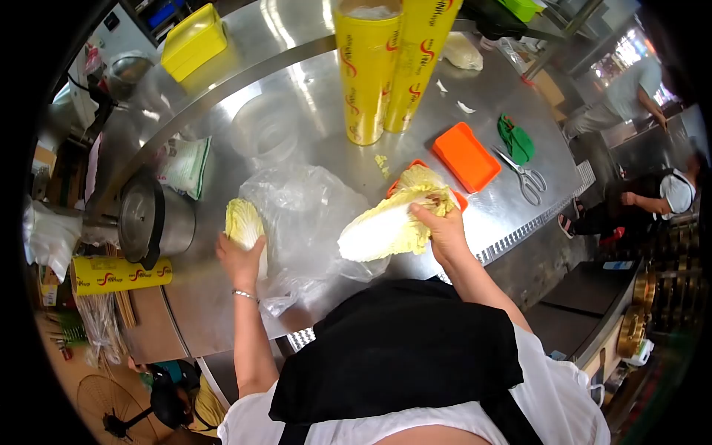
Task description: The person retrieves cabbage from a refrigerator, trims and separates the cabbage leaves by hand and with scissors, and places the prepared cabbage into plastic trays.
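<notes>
My left hand (243, 256) is wrapped round a small napa cabbage (245, 224) at the left edge of a clear plastic bag (304, 219). My right hand (445, 228) grips a larger piece of napa cabbage (386, 228), pale stem pointing left and yellow leaf edges to the right. Behind that piece, an orange tray (461, 200) is mostly covered by cabbage leaves. Another orange tray (467, 157) lies just beyond it. Scissors (525, 178) and a green cloth-like item (515, 139) rest to its right.
Two tall yellow film rolls (363, 81) stand at the back of the steel table (311, 96). On the left are a lidded metal pot (159, 219), a white-green packet (185, 167) and a lying yellow roll (122, 274). Two people are visible at right (667, 196).
</notes>
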`<state>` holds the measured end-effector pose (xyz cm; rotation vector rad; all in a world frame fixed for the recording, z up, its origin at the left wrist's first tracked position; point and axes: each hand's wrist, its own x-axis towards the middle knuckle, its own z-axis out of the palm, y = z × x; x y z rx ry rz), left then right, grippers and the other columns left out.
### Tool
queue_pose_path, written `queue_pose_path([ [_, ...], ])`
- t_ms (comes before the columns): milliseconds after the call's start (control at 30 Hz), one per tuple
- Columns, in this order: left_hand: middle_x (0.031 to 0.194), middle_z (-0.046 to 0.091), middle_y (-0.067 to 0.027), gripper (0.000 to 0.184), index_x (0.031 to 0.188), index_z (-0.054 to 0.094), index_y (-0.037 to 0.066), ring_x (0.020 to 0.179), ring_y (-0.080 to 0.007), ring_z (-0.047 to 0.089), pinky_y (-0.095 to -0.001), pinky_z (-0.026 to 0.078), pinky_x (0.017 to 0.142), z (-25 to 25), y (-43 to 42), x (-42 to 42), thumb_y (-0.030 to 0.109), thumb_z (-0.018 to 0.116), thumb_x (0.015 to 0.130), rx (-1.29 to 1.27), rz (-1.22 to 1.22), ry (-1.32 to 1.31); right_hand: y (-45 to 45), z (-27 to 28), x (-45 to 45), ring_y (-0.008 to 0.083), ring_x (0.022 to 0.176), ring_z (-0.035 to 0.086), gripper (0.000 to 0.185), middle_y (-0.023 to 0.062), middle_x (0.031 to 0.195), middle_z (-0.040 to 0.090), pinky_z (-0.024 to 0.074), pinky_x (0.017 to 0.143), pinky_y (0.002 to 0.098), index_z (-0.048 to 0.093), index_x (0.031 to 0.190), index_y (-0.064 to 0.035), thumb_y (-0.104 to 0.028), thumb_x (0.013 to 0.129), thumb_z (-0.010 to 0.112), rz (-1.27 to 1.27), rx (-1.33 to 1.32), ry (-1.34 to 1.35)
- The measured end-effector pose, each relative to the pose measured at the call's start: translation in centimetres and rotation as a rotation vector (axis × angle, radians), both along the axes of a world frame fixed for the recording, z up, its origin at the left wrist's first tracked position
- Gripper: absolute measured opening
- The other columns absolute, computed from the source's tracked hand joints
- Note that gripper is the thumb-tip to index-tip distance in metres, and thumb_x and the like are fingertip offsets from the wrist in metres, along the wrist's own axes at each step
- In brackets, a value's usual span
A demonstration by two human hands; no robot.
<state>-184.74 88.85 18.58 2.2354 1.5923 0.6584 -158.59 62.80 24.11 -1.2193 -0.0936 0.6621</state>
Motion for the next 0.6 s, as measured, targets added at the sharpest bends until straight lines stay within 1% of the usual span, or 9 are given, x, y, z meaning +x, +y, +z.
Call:
queue_pose_path([
  [100,0.131,0.044,-0.0225,0.081,0.133,0.038,-0.003,0.120,-0.0344,0.044,-0.0467,0.037,0.099,5.3,-2.9,2.1,0.027,0.079,0.070,0.297,-0.031,0.032,-0.2,1.1,0.3,0.0170,0.094,0.060,0.037,0.0073,0.105,0.062,0.0486,0.083,0.0296,0.055,0.113,-0.0004,-0.001,0.079,0.069,0.070,0.027,0.094],
  [167,0.127,0.049,-0.0168,0.069,0.131,0.041,-0.003,0.114,-0.0256,0.049,-0.0398,0.040,0.096,8.5,-6.4,5.2,0.020,0.075,0.076,-0.208,-0.380,-0.433,-0.6,1.5,0.9,0.0175,0.092,0.061,0.036,0.0068,0.103,0.062,0.0497,0.082,0.0299,0.056,0.113,-0.0009,-0.001,0.079,0.069,0.222,-0.011,0.129],
  [233,0.121,0.054,-0.0121,0.054,0.126,0.048,-0.004,0.108,-0.0178,0.053,-0.0322,0.044,0.090,9.8,-9.7,8.9,0.017,0.071,0.081,-0.773,-0.654,-0.489,-0.6,1.2,1.8,0.0168,0.092,0.061,0.036,0.0063,0.102,0.062,0.0504,0.081,0.0301,0.056,0.112,-0.0006,-0.002,0.079,0.070,0.288,0.000,0.119],
  [333,0.113,0.060,-0.0097,0.043,0.122,0.051,-0.004,0.099,-0.0146,0.057,-0.0285,0.048,0.083,7.9,-13.9,13.9,0.014,0.066,0.085,-0.995,-0.844,-0.499,-1.4,1.5,3.5,0.0148,0.094,0.060,0.041,0.0065,0.104,0.062,0.0487,0.082,0.0283,0.055,0.115,0.0000,-0.008,0.078,0.072,0.411,-0.017,0.021],
  [400,0.108,0.063,-0.0078,0.036,0.120,0.054,-0.003,0.095,-0.0127,0.059,-0.0271,0.049,0.080,7.5,-16.3,15.6,0.011,0.062,0.088,-1.240,-0.655,-0.569,-3.6,2.7,5.9,0.0145,0.102,0.056,0.048,0.0078,0.112,0.060,0.0451,0.089,0.0295,0.051,0.124,-0.0020,-0.020,0.084,0.068,0.475,0.010,-0.092],
  [467,0.107,0.063,-0.0074,0.035,0.120,0.054,-0.003,0.092,-0.0124,0.060,-0.0268,0.049,0.080,6.9,-17.0,16.3,0.009,0.061,0.088,-1.245,-0.594,-0.597,-6.8,1.8,10.4,0.0156,0.108,0.054,0.046,0.0056,0.115,0.060,0.0440,0.090,0.0301,0.052,0.126,-0.0059,-0.028,0.088,0.063,0.435,-0.056,-0.174],
  [500,0.105,0.064,-0.0069,0.033,0.120,0.054,-0.002,0.090,-0.0121,0.061,-0.0265,0.049,0.080,6.6,-17.3,16.5,0.007,0.060,0.088,-1.252,-0.509,-0.640,-8.8,1.5,13.0,0.0159,0.105,0.055,0.041,0.0053,0.114,0.061,0.0449,0.087,0.0295,0.055,0.122,-0.0051,-0.028,0.088,0.062,0.353,-0.182,-0.275],
  [533,0.106,0.064,-0.0072,0.032,0.119,0.055,-0.002,0.090,-0.0130,0.061,-0.0268,0.050,0.080,6.4,-17.5,16.8,0.006,0.060,0.088,-1.268,-0.473,-0.670,-11.2,-1.6,16.5,0.0191,0.101,0.058,0.042,0.0100,0.112,0.062,0.0456,0.086,0.0310,0.057,0.119,-0.0022,-0.028,0.086,0.064,0.246,-0.402,-0.599],
  [600,0.106,0.064,-0.0072,0.032,0.119,0.055,-0.002,0.090,-0.0132,0.062,-0.0271,0.050,0.080,6.4,-18.0,17.8,0.006,0.060,0.088,-1.286,-0.458,-0.690,-15.9,-2.5,20.3,0.0357,0.102,0.057,0.040,0.0182,0.111,0.060,0.0466,0.086,0.0413,0.058,0.111,-0.0003,-0.015,0.075,0.065,0.093,-0.859,-1.044],
])
